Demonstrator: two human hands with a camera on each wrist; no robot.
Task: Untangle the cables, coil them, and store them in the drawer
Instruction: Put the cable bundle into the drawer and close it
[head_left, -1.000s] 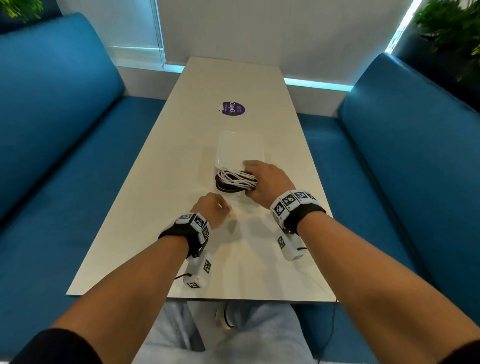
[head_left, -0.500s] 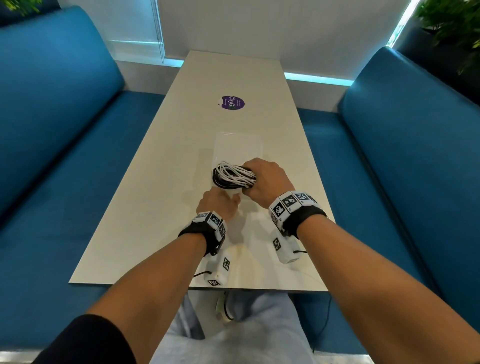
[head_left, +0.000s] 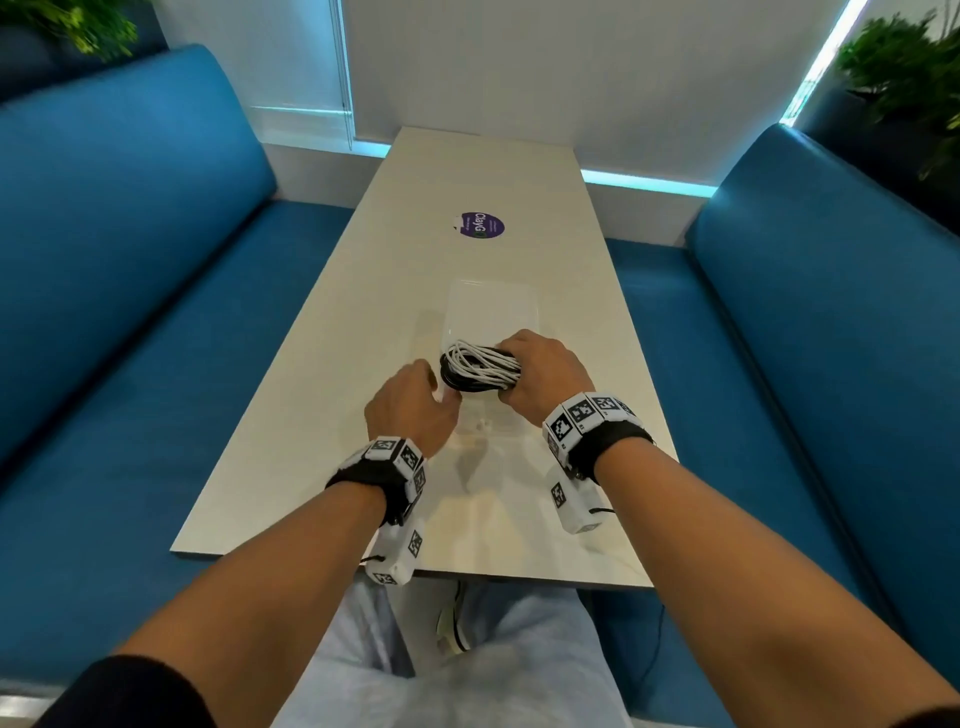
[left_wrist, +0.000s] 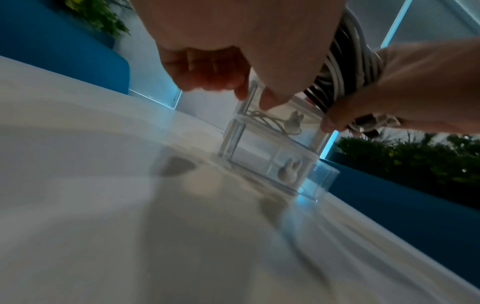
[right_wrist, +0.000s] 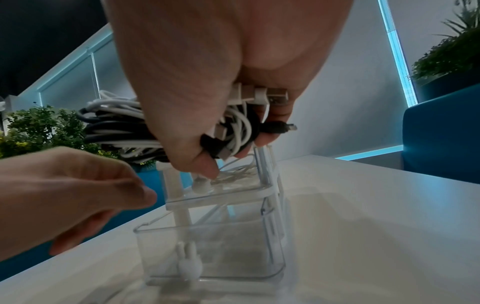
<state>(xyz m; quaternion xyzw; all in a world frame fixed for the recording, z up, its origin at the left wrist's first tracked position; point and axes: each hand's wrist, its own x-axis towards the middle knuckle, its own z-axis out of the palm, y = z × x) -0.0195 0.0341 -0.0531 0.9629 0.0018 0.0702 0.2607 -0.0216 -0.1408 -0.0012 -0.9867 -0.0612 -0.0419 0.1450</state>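
Head view, from left to right: a blue bench (head_left: 130, 270) runs along the left side of the pale table (head_left: 363, 291), and a second blue bench (head_left: 810, 332) lines the right. On the table, past the hands, lies a round purple sticker (head_left: 482, 225). The left hand (head_left: 410, 410) hangs just beside the near left corner of a clear drawer unit (head_left: 491, 312), fingers loosely curled and holding nothing; whether its fingertips touch the unit cannot be told. Just right of it, the right hand (head_left: 540, 376) grips a coiled bundle of cables (head_left: 480, 366), white strands wound over black, held above the front of the unit.

Right wrist view shows the fingers (right_wrist: 182, 115) wrapped round the bundle, several plug ends sticking out past them. Below, the lower drawer (right_wrist: 207, 246) is pulled out toward the camera with a white rabbit-shaped knob (right_wrist: 188, 262) on its front. The upper drawer (right_wrist: 233, 185) is in place and already holds a thin white cable.
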